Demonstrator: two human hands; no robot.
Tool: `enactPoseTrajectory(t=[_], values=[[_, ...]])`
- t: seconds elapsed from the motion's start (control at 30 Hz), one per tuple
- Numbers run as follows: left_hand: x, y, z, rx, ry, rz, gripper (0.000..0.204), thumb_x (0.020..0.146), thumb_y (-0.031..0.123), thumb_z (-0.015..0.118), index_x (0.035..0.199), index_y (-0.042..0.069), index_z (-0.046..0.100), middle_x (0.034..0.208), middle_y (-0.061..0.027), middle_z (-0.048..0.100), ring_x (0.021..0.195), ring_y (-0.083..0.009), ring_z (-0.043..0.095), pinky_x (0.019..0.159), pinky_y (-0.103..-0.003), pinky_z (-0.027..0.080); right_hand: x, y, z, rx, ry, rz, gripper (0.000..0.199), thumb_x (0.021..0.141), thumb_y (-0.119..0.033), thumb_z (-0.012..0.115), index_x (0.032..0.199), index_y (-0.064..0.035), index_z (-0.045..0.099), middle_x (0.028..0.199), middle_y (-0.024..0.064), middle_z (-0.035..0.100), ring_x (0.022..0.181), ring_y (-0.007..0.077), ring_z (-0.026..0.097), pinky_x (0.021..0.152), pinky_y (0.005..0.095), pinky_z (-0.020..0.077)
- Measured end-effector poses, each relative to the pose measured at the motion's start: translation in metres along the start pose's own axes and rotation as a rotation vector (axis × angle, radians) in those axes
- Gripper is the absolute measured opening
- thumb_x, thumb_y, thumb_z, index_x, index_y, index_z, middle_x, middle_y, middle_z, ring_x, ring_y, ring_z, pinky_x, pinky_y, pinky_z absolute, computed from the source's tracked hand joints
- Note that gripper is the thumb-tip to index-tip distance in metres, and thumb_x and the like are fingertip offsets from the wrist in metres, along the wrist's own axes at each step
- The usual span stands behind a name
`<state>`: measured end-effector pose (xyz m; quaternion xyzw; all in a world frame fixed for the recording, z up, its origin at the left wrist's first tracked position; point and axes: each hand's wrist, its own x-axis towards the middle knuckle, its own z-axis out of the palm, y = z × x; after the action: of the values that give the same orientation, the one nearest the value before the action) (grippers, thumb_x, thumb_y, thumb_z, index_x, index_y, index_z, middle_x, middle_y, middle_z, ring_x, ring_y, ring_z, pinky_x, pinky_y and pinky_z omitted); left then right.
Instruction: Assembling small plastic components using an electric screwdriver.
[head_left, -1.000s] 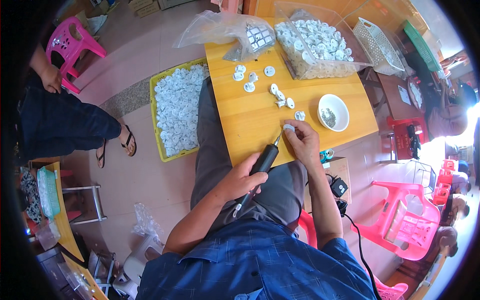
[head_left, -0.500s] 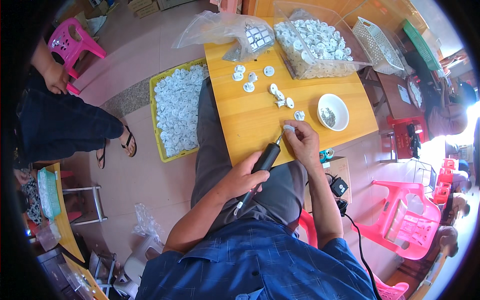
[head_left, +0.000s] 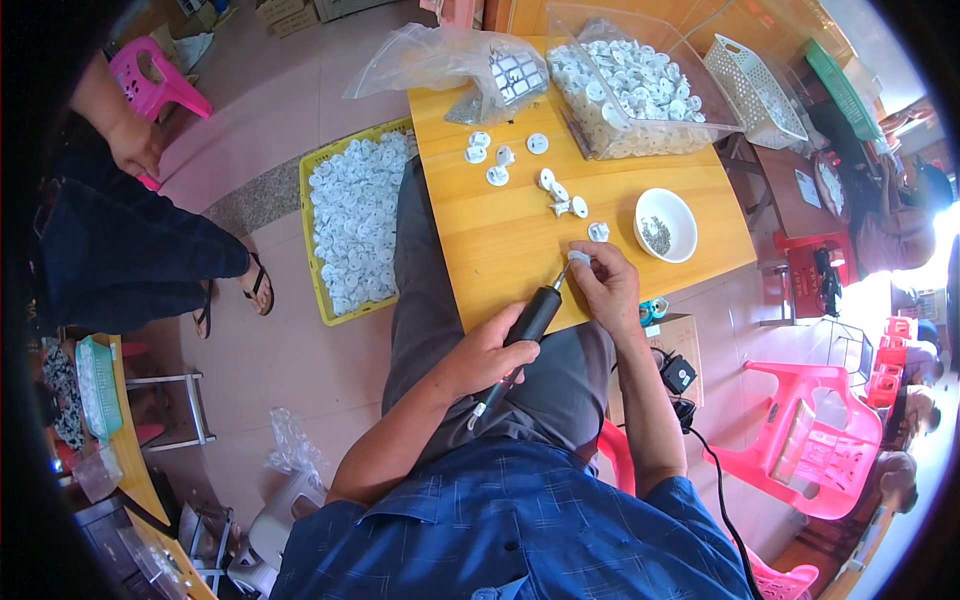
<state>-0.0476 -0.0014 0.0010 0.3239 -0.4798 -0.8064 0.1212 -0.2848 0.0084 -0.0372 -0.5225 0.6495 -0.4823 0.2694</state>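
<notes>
At the near edge of the yellow wooden table (head_left: 500,230): left hand (head_left: 487,352) wrapped tight around a black electric screwdriver (head_left: 527,328), tip angled up onto a small white plastic part (head_left: 579,258). Right hand (head_left: 607,285) pinching that part flat against the tabletop, fingers closed on it. Just beyond on the table, a white bowl (head_left: 667,225) holding small dark screws, plus loose white parts (head_left: 553,190) scattered near the middle. Far edge of the table: clear bin (head_left: 640,85) heaped with white parts, crumpled plastic bag (head_left: 440,62) beside it. Left of the table, down on the floor, yellow tray (head_left: 350,225) full of the same parts. Further left, another person's dark-trousered legs (head_left: 130,255).
</notes>
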Motion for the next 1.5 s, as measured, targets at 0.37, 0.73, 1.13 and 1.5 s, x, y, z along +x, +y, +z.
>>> enactPoseTrajectory(t=[0.37, 0.73, 1.13, 1.5], values=[[-0.0003, -0.0017, -0.0020, -0.028, -0.004, 0.002, 0.043, 0.092, 0.009, 0.060, 0.133, 0.002, 0.048, 0.084, -0.0034, 0.059, 0.063, -0.0100, 0.060, 0.054, -0.027, 0.053, 0.0004, -0.0080, -0.0042, -0.027, -0.050, -0.080, 0.018, 0.092, -0.001, 0.069, 0.109, -0.0019, 0.071, 0.096, 0.0036, 0.064, 0.075, 0.0084, 0.055, 0.068, 0.0232, 0.0467], [-0.0015, -0.0007, -0.0030, -0.039, -0.034, 0.007, 0.034, 0.095, 0.013, 0.059, 0.125, 0.003, 0.051, 0.086, -0.0023, 0.059, 0.063, -0.0084, 0.060, 0.054, -0.025, 0.052, 0.0006, -0.0103, -0.0020, -0.040, -0.043, -0.098, 0.018, 0.090, 0.001, 0.067, 0.107, -0.0014, 0.074, 0.092, 0.0100, 0.067, 0.075, 0.0159, 0.062, 0.068, 0.0271, 0.0495], [0.0004, -0.0018, -0.0042, -0.042, -0.052, 0.005, 0.029, 0.097, 0.014, 0.057, 0.124, 0.003, 0.050, 0.087, -0.0026, 0.059, 0.064, -0.0092, 0.060, 0.053, -0.025, 0.052, 0.0004, -0.0073, -0.0013, -0.038, -0.027, -0.106, 0.018, 0.091, 0.000, 0.067, 0.107, -0.0017, 0.074, 0.091, 0.0099, 0.067, 0.073, 0.0161, 0.061, 0.067, 0.0275, 0.0493], [0.0006, -0.0006, -0.0044, -0.066, -0.062, 0.013, 0.037, 0.099, 0.014, 0.056, 0.133, 0.002, 0.047, 0.089, -0.0033, 0.060, 0.066, -0.0096, 0.061, 0.054, -0.026, 0.054, -0.0014, -0.0057, -0.0030, -0.032, -0.047, -0.078, 0.016, 0.093, -0.002, 0.068, 0.108, -0.0004, 0.072, 0.096, 0.0054, 0.066, 0.079, 0.0111, 0.059, 0.071, 0.0247, 0.0483]])
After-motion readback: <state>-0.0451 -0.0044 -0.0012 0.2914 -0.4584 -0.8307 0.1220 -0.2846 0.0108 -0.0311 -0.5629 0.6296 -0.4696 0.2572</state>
